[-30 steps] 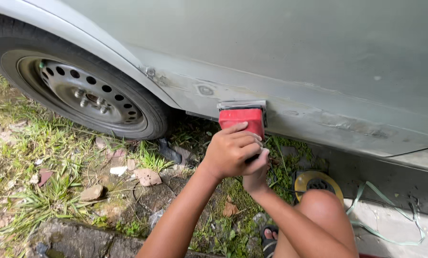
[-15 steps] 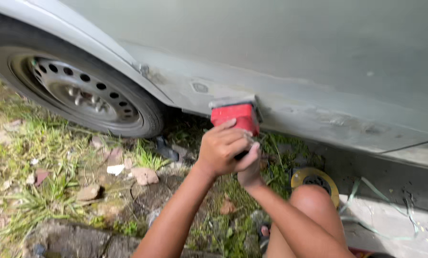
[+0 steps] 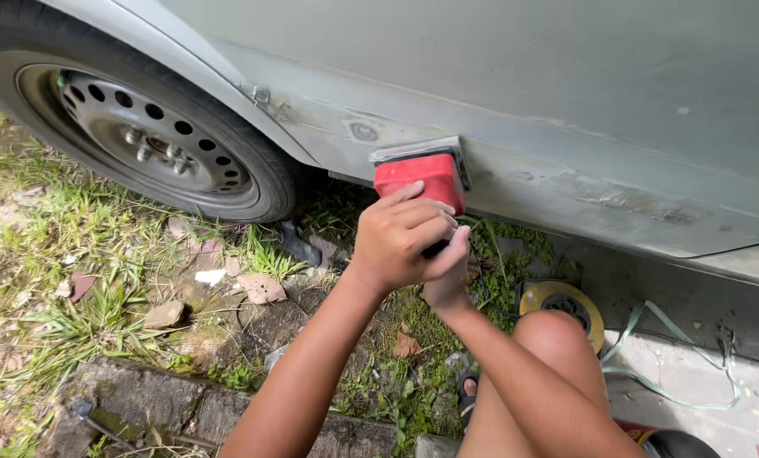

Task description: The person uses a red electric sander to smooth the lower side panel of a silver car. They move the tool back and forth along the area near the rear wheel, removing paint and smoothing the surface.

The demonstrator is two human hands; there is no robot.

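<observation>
The left hand covered most of the right hand and the lower end of the red sanding block, so the right hand's grip could not be made out. The wheel was cut off at the left and top edges. The knee hid part of the yellow tape roll.

A steel-rimmed wheel, a yellow tape roll and dry leaves on grass.
</observation>
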